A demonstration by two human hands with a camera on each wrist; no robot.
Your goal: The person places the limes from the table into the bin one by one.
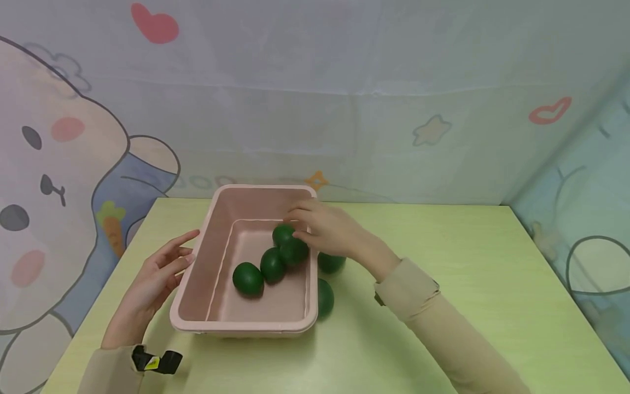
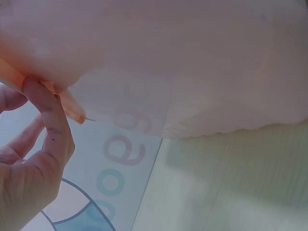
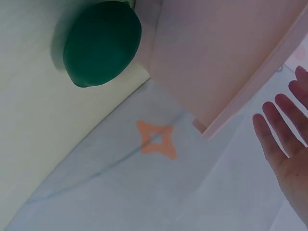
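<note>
A pink plastic bin (image 1: 243, 326) stands on the table with several dark green limes (image 1: 248, 279) inside, gathered toward its right side. At the bin's left rim is my left hand (image 1: 156, 279); in the left wrist view its bent fingers (image 2: 50, 113) hook the rim's lip. My right hand (image 1: 327, 227) reaches over the right rim, fingers above the limes, one of which lies right below the thumb. In the right wrist view the right fingers (image 3: 276, 127) are extended, with nothing between them, beside the bin's wall (image 3: 207, 53).
Outside the bin, against its right side, lie two more limes, a farther one (image 1: 332, 263) and a nearer one (image 1: 325, 299), both partly hidden by the bin. The pale green table (image 1: 443, 306) meets a printed cloth backdrop (image 1: 369, 109) at its far edge.
</note>
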